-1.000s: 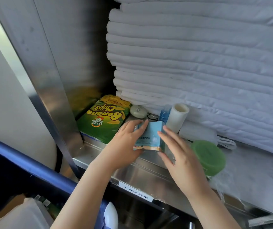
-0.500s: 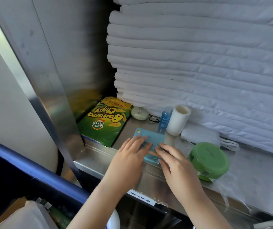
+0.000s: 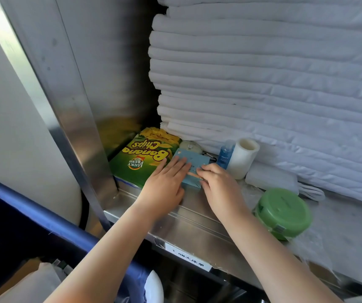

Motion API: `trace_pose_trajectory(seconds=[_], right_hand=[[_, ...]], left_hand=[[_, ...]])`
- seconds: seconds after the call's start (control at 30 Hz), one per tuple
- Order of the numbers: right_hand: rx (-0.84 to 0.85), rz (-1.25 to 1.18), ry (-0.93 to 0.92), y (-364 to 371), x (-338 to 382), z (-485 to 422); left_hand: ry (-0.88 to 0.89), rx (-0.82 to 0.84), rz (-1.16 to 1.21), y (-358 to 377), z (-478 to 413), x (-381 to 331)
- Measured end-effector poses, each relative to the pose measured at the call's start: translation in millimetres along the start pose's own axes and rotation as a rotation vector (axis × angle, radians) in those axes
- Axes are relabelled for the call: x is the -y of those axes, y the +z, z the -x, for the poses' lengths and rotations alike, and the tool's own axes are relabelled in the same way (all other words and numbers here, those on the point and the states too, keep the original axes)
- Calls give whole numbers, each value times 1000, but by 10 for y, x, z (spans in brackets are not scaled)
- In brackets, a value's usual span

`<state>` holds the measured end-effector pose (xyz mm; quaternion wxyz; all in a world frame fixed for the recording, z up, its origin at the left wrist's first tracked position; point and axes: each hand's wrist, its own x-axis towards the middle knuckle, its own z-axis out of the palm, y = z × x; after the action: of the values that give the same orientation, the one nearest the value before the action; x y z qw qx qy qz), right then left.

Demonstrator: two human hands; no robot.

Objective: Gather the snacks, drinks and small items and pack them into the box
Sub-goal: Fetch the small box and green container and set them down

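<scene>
I'm pressing my left hand (image 3: pixel 164 186) flat, fingers straight, on the blue packet (image 3: pixel 194 157), which is lying at 3 o'clock of the chips bag (image 3: pixel 140 158). My right hand (image 3: pixel 219 184) is pinching its edge. By lifting carelessly, I'm risking toppling the small bottle (image 3: pixel 224 155) at 2 o'clock.

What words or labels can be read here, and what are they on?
"Banana Chips": green bag, upside down.
"LUCKY FRESH": same bag, its logo.
"1.8M" then Chinese characters: white label on shelf edge, barely legible.
Print on the blue bottle and blue packet: too small to read.
</scene>
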<state>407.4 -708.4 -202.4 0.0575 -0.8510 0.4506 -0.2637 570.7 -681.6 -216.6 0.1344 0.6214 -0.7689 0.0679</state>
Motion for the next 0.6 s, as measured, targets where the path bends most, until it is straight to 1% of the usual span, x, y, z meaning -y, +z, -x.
trace_pose_trajectory(seconds=[0.23, 0.3, 0.33, 0.37, 0.4, 0.47, 0.53, 0.6], right_hand=[[84, 56, -19, -141, 6, 57], [3, 48, -2, -338, -47, 191], [-49, 61, 13, -457, -98, 265], [-63, 100, 43, -585, -171, 348], [-24, 159, 89, -711, -256, 423], [179, 293, 206, -917, -443, 562], [357, 339, 311, -1052, -582, 663], [382, 295, 344, -1098, -639, 722]], left_hand=[[21, 47, 21, -24, 5, 52], [25, 39, -22, -36, 54, -8], [40, 12, -28, -42, 87, -52], [64, -22, -6, -48, 120, -120], [92, -51, 46, -57, 146, -203], [158, -79, 201, -56, 190, -430], [210, -83, 321, -7, 216, -681], [224, -72, 360, 59, 231, -866]])
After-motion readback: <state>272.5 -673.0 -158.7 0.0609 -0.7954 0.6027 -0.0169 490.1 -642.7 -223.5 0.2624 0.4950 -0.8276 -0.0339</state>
